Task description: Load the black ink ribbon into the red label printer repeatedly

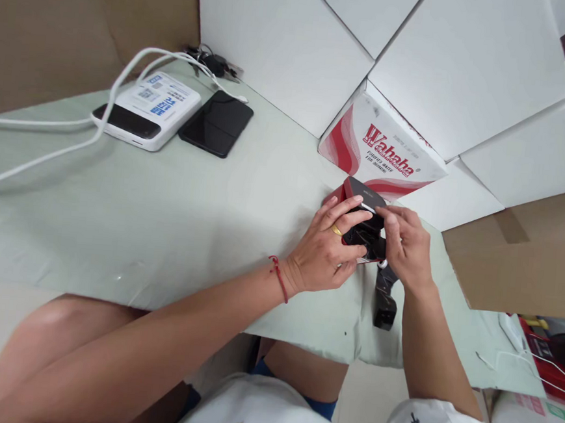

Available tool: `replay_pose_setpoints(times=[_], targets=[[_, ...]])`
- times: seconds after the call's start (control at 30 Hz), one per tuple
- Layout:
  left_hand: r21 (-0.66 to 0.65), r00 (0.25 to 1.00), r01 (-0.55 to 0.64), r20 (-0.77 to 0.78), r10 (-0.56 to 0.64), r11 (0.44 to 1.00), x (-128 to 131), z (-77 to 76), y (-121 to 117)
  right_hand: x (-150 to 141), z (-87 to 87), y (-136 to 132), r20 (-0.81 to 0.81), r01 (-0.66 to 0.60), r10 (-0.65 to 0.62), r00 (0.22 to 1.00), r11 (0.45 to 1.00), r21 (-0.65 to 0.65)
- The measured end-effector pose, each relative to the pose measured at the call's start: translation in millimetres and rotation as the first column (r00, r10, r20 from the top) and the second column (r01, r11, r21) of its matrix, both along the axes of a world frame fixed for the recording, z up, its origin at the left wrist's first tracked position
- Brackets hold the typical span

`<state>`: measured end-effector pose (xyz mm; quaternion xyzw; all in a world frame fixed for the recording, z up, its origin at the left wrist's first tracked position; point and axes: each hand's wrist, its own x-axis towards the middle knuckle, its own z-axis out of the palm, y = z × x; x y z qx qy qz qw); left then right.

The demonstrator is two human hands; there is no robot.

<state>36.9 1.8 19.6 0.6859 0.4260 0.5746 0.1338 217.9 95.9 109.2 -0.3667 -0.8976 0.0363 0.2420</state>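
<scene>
A small red and black box (368, 193) sits on the table with its dark inside facing me. My left hand (326, 247), with a gold ring and a red string bracelet, grips the box from the left, its fingers lying across the opening. At the box's right edge, my right hand (409, 244) has thumb and forefinger pinched together. What lies between those fingertips is hidden. Shiny black material shows inside the box between the two hands. Just below my right hand, a black object with a blocky end (385, 311) rests on the table.
Behind the box stands a Wahaha carton (390, 148) against white panels. To the left are a white device (174, 102) with a white cable (120, 94), a black phone (218, 123) and keys (216, 63). A brown cardboard panel (528, 257) stands at the right.
</scene>
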Motion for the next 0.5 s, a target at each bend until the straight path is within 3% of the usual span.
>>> replay_pose_setpoints(times=[0.17, 0.3, 0.4, 0.5], targets=[[-0.079, 0.997, -0.027, 0.065, 0.032, 0.997, -4, 4.8, 2, 14, -19.7, -13, -0.038, -0.026, 0.024, 0.999, 0.999, -0.042], [-0.248, 0.973, -0.066, 0.198, 0.117, 0.967, -10, 7.0, 9, 15, -27.7, -13, -0.099, -0.014, 0.009, 0.995, 0.999, -0.047], [-0.315, 0.936, -0.015, 0.329, 0.124, 0.949, -14, 7.0, 14, 14, -31.0, -13, -0.104, -0.005, 0.0, 0.995, 0.999, -0.05], [-0.299, 0.874, 0.079, 0.479, 0.078, 0.951, -16, 5.8, 20, 13, -36.3, -13, -0.145, -0.02, 0.017, 0.989, 1.0, -0.017]])
